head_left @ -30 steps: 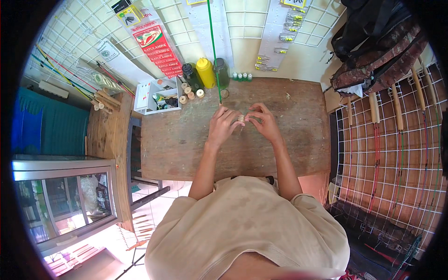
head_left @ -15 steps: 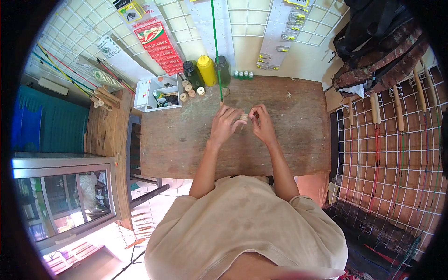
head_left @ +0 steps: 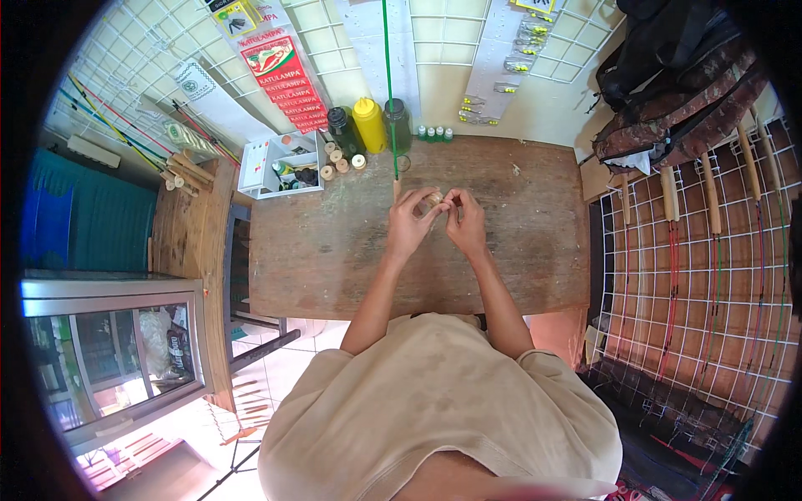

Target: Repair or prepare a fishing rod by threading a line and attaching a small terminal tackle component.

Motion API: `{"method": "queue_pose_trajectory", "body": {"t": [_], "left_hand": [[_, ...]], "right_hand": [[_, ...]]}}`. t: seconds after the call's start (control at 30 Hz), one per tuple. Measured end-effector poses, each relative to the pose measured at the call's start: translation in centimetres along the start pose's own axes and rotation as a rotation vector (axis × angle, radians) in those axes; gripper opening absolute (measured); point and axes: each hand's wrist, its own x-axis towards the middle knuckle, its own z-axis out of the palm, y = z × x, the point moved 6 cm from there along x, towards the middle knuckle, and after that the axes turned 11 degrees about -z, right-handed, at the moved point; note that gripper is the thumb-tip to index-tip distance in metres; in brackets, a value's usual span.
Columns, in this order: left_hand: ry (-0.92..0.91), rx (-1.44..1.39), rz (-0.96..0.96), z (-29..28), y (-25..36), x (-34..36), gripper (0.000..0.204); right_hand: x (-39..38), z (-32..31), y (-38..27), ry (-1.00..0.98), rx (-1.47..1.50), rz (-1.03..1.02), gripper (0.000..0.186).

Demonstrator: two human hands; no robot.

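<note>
Compared with half a second ago, the right hand (head_left: 466, 221) is closing the gap to the left hand (head_left: 407, 224) near the upper centre of the frame, where the left hand is pinching one small pale piece (head_left: 434, 199); whether the right fingertips are gripping anything I cannot tell. Beyond, one green rod (head_left: 391, 108) is rising, while three large bottles (head_left: 368, 125), four small bottles (head_left: 431, 134) and five wooden spools (head_left: 358, 162) are occupying the worktop (head_left: 334, 259). Both forearms are slanting inward from the lower centre.
</note>
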Motion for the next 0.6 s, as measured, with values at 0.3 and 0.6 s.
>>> {"method": "queue_pose_trajectory", "body": {"t": [0.3, 0.6], "left_hand": [[0.035, -0.062, 0.105, 0.5, 0.3, -0.7, 0.033], [-0.226, -0.133, -0.116, 1.9, -2.7, -0.3, 0.034]], "right_hand": [[-1.8, 0.4, 3.4, 0.14, 0.194, 0.249, 0.001], [-2.3, 0.0, 5.3, 0.177, 0.348, 0.388, 0.001]]}}
